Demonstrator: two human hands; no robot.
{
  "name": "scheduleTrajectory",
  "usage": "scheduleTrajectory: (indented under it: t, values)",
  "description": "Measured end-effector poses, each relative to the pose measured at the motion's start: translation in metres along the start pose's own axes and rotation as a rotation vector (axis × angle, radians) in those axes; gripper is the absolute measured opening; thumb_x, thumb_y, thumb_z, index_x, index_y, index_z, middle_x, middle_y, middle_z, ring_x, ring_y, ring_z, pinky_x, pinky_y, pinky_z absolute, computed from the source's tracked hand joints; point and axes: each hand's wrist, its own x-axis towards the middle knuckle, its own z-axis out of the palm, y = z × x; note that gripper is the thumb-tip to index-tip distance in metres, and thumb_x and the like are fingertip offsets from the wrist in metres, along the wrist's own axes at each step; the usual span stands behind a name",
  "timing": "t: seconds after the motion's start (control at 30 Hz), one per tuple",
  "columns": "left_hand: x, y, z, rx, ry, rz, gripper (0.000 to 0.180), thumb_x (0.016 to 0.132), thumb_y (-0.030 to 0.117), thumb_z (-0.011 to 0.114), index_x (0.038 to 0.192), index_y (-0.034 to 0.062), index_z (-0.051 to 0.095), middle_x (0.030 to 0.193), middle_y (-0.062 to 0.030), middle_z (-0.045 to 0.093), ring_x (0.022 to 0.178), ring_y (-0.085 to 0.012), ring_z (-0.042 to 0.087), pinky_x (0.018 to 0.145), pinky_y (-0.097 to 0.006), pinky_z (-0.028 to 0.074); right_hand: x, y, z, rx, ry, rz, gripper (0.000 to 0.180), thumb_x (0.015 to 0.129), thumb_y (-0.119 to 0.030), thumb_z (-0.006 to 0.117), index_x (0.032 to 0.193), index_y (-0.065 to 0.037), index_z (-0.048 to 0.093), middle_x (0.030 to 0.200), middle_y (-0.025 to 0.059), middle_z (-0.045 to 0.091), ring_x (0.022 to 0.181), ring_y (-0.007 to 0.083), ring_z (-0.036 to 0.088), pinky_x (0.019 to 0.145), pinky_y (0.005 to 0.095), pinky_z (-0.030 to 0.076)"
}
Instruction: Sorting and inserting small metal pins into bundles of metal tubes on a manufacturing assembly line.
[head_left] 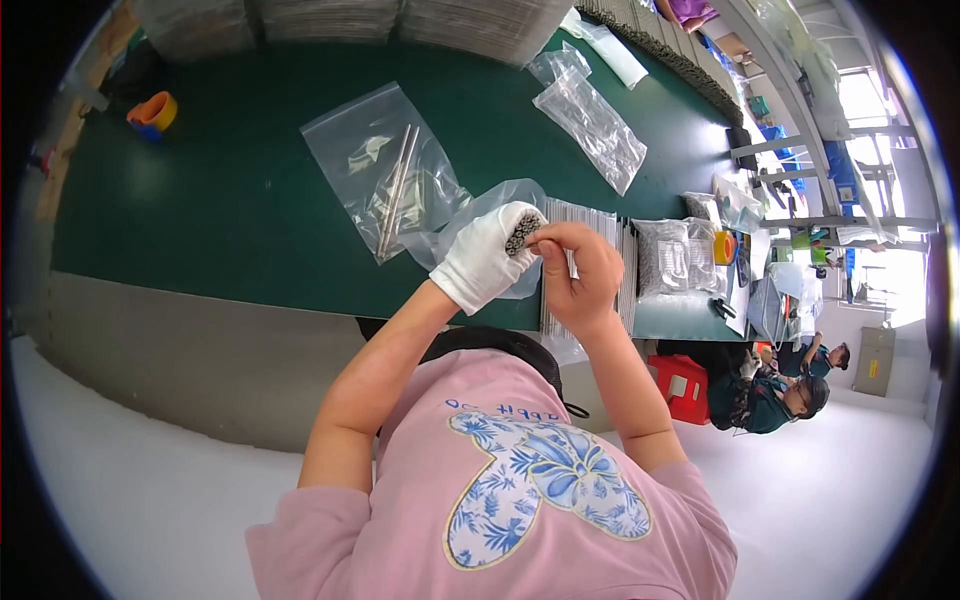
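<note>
My left hand (478, 262), in a white glove, is closed round a bundle of thin metal tubes (521, 234), whose dark, packed ends point up at me. My bare right hand (584, 278) has its thumb and forefinger pinched at the edge of those ends; whether a single tube is between them is too small to tell. Translucent plastic (521, 192) lies around and behind the gloved hand. Left of it, a large clear zip bag (345, 135) is flat on the green table (235, 215), with a few long thin metal rods (398, 195) on it.
Crumpled clear bags (598, 132) lie farther back. Long thin pieces (582, 214) are stacked beside my right hand, near filled clear bags (664, 258) and yellow tape (724, 247). Orange and blue tape rolls (153, 114) sit far left. People (768, 402) sit beyond a red stool (682, 388).
</note>
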Motion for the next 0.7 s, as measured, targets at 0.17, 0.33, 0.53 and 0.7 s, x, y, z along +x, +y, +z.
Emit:
scheduleTrajectory:
  t: [0.17, 0.33, 0.53, 0.7]
  values:
    - [-0.0002, -0.0011, -0.0003, -0.007, -0.013, -0.017, 0.030, 0.072, 0.009, 0.064, 0.099, 0.0105, 0.051, 0.087, -0.0120, 0.060, 0.080, -0.0344, 0.057, 0.066, -0.039, 0.047, -0.0003, -0.0029, 0.0003, -0.028, -0.035, 0.036, 0.008, 0.073, 0.000, 0.064, 0.078, -0.005, 0.060, 0.069, 0.0057, 0.061, 0.052, 0.0202, 0.054, 0.047, 0.0285, 0.040]
    - [0.0009, -0.0017, -0.0013, -0.018, -0.018, -0.023, 0.031, 0.071, 0.008, 0.065, 0.099, 0.0103, 0.051, 0.087, -0.0119, 0.060, 0.080, -0.0335, 0.058, 0.067, -0.038, 0.048, -0.0025, -0.0044, 0.0005, -0.020, -0.043, 0.072, 0.009, 0.072, 0.001, 0.064, 0.078, -0.005, 0.061, 0.069, 0.0055, 0.062, 0.051, 0.0196, 0.054, 0.047, 0.0282, 0.040]
    - [0.0014, 0.0005, -0.0028, -0.016, -0.024, -0.023, 0.031, 0.070, 0.006, 0.064, 0.099, 0.0101, 0.052, 0.087, -0.0114, 0.060, 0.081, -0.0333, 0.058, 0.067, -0.038, 0.048, -0.0017, -0.0020, -0.0001, -0.024, -0.042, 0.044, 0.012, 0.070, 0.002, 0.064, 0.079, -0.006, 0.061, 0.068, 0.0057, 0.062, 0.051, 0.0201, 0.054, 0.047, 0.0284, 0.040]
    - [0.0031, -0.0002, -0.0023, -0.048, -0.019, -0.021, 0.032, 0.069, 0.002, 0.062, 0.098, 0.0101, 0.052, 0.087, -0.0115, 0.061, 0.081, -0.0331, 0.059, 0.068, -0.037, 0.048, 0.0028, -0.0007, -0.0030, -0.069, -0.063, -0.115, 0.012, 0.069, -0.001, 0.065, 0.078, -0.007, 0.061, 0.068, 0.0052, 0.062, 0.052, 0.0207, 0.055, 0.047, 0.0289, 0.040]
